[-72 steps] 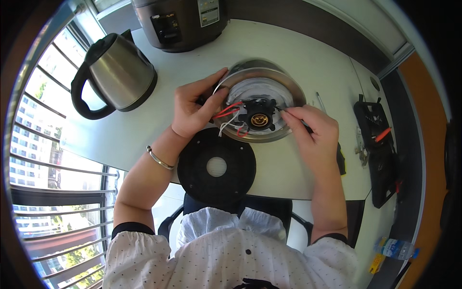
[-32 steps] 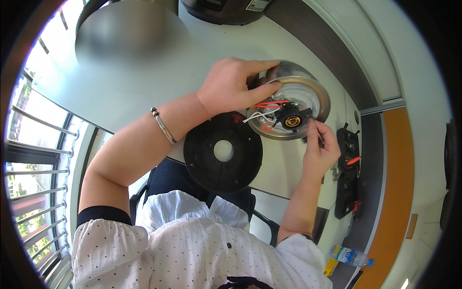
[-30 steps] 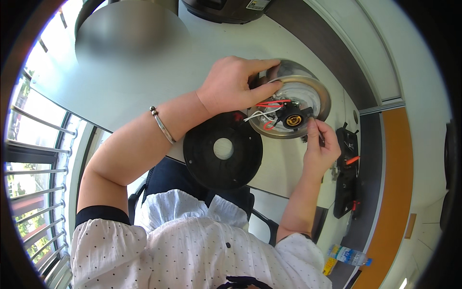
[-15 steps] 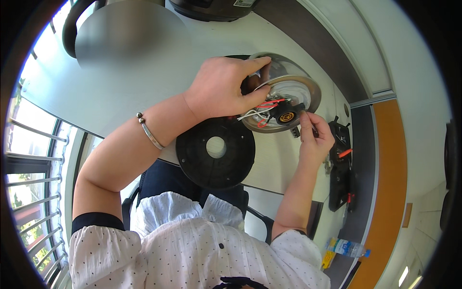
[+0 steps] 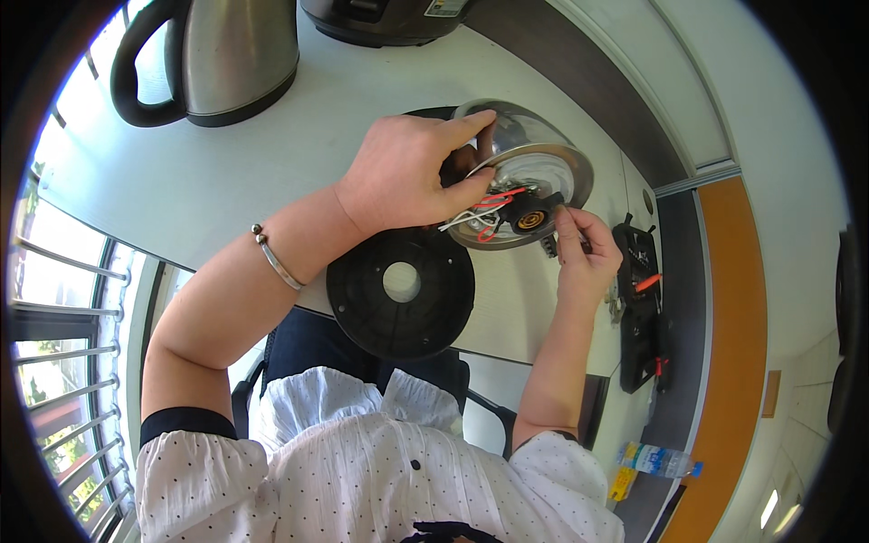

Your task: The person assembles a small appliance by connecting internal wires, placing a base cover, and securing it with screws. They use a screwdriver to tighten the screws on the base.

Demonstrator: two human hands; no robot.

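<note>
My left hand (image 5: 407, 172) grips the rim of a tilted shiny metal vessel (image 5: 543, 134), thumb on the rim and fingers on the outer side. Inside its underside, red and white wires (image 5: 478, 218) run to a round black connector (image 5: 530, 220) with brass-coloured rings. The thumb and forefinger of my right hand (image 5: 588, 246) pinch the edge of this black connector at the vessel's near right rim. Closer to my body lies a round black plastic cover (image 5: 362, 303) with a hole through its middle; it overhangs the table's front edge.
A steel kettle (image 5: 240, 63) with a black handle stands at the far left. Behind it is a dark rounded appliance (image 5: 380, 23). An open black tool case (image 5: 639, 308) with an orange-handled tool lies at right. A plastic bottle (image 5: 659, 460) is at the lower right.
The picture has shifted slightly, so everything sits a little further left. Both hands keep their holds on the vessel and the connector.
</note>
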